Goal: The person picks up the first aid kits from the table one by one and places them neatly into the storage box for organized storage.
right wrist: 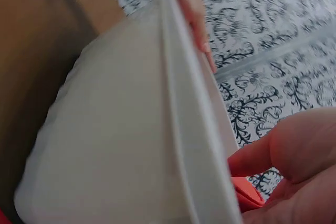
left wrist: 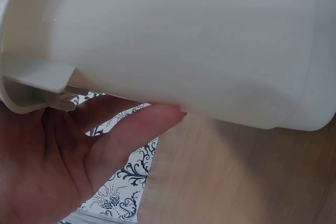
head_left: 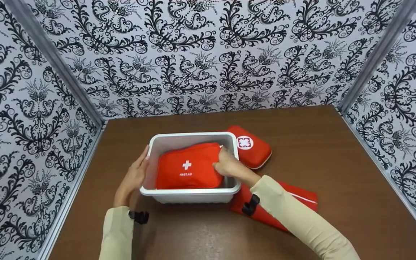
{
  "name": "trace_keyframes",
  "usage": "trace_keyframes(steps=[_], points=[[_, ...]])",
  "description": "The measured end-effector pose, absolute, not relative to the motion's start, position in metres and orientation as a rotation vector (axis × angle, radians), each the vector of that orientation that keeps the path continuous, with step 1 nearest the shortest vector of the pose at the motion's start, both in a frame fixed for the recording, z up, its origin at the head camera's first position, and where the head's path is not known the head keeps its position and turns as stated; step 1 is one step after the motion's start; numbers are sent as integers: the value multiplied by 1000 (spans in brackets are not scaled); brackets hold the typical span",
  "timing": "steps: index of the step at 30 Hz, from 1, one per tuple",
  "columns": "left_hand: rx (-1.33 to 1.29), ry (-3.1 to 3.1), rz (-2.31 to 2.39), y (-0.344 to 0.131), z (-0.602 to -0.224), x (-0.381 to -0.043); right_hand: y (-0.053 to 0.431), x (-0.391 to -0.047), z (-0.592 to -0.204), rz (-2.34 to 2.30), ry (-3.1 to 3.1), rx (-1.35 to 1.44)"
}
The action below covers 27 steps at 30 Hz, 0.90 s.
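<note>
A white plastic bin holds a red first aid pouch with a white cross, lying with its front facing up. My left hand rests along the bin's left outer wall, fingers stretched toward the rim. Seen from the left wrist, the thumb of that hand lies against the bin's wall. My right hand reaches over the rim and grips the pouch's right end beside its zipper pull. In the right wrist view, the bin's rim partly hides the pouch.
A red hard case with a white round emblem sits just right of the bin. Under my right forearm, a flat red item with a white stripe lies on the brown table. Patterned panels enclose the table's back and sides.
</note>
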<state>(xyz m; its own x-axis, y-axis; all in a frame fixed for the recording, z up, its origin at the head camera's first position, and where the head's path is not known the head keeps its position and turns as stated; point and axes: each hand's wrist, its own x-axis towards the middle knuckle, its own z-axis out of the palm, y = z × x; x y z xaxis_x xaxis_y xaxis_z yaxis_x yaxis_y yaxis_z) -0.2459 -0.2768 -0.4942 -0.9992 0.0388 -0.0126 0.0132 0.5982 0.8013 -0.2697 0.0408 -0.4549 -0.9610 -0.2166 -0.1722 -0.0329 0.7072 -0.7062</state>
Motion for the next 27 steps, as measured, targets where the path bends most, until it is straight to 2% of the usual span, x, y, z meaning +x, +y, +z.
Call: trace_keyframes(steps=[7,13,27], points=[[41,2782,1369,-277,-495,-246,40,-270,-449,-847,2765,-210],[82,2801,1406,-276,-495,-246,41,-278,-440,-558,2788,-332],[65,2766,1398,-277,-493,-247,40,-292,-429,-392,2574,-316]])
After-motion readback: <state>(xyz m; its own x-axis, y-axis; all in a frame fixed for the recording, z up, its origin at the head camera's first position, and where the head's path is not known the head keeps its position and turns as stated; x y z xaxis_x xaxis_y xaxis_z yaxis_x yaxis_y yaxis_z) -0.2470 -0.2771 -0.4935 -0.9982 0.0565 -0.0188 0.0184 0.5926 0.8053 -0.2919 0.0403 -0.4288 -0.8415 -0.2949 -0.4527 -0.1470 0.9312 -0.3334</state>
